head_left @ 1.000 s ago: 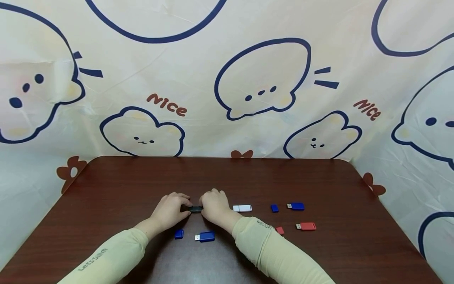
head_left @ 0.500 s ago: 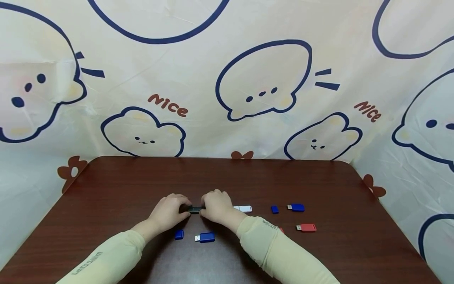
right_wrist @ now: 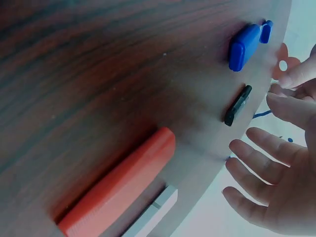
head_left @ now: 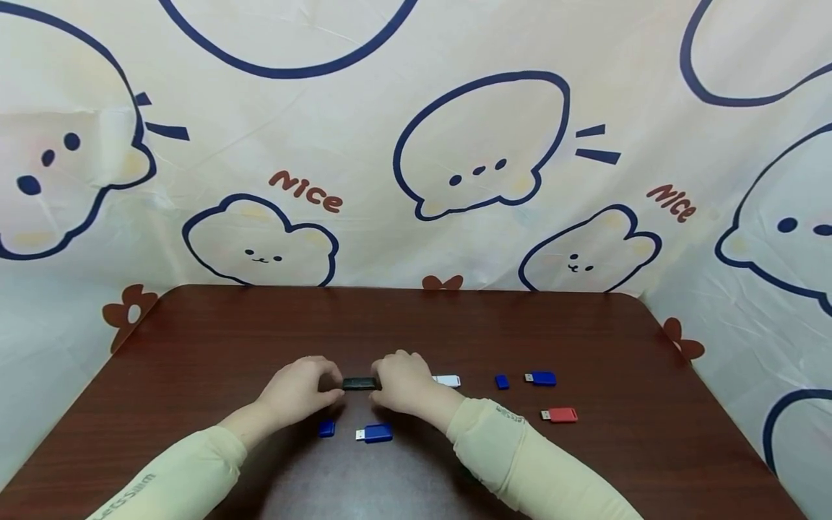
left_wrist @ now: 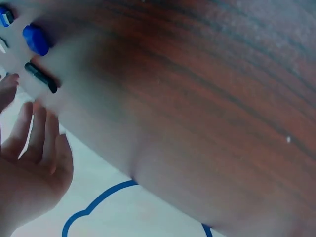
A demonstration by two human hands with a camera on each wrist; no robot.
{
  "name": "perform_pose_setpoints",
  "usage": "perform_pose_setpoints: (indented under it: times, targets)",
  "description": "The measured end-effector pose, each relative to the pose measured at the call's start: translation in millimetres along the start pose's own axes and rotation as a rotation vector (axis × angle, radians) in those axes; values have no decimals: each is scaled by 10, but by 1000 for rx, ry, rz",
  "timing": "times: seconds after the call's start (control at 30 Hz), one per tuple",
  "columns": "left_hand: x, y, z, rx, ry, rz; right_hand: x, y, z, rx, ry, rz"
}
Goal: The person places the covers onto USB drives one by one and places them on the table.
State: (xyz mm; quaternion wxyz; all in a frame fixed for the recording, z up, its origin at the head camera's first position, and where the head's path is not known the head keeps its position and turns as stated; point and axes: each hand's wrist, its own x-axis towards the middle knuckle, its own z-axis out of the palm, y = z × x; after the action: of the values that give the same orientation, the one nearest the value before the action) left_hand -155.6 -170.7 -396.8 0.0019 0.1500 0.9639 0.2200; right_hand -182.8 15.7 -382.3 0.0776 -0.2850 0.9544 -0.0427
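Note:
A black USB stick [head_left: 360, 383] lies flat on the table between the two hands in the head view; both wrist views show it too. The left hand [head_left: 295, 390] is at its left end, thumb and fingers apart with a gap between them. Close by the stick's right end is the right hand [head_left: 404, 383], its fingers spread and extended in the right wrist view, holding nothing. Nearer the person lie a blue cap [head_left: 326, 429] and an uncapped blue USB stick [head_left: 374, 433] with its metal plug toward the cap.
Partly behind the right hand lies a white USB stick [head_left: 448, 380]. Farther right are a small blue cap [head_left: 502, 382], another blue USB stick [head_left: 540, 378] and a red USB stick [head_left: 559, 415]. A red cap [right_wrist: 121, 185] shows large in the right wrist view.
Both hands have drawn away from the black stick, the left one leftward and the right one slightly rightward, so more of it shows. The right sleeve now covers the red cap.

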Motion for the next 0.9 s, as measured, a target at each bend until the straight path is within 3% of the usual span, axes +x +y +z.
perform_pose_setpoints:
  times: [0.2,0.33,0.57,0.77,0.9]
  targets:
    - [-80,0,-78,-2,-199,0,-85,-18,-28,-29,6,-45]
    - [-135,-23,-92,12,-276,33,-144,-53,-40,-77,-29,-118]
    - [-160,-53,-52,33,-289,49,-219,-148,24,-145,-126,-172]
    - [-162,-64,-31,32,-273,67,-245,-244,81,-267,-81,-189]
    - [-162,-84,-17,27,-270,81,-245,-277,108,-285,-49,-195]
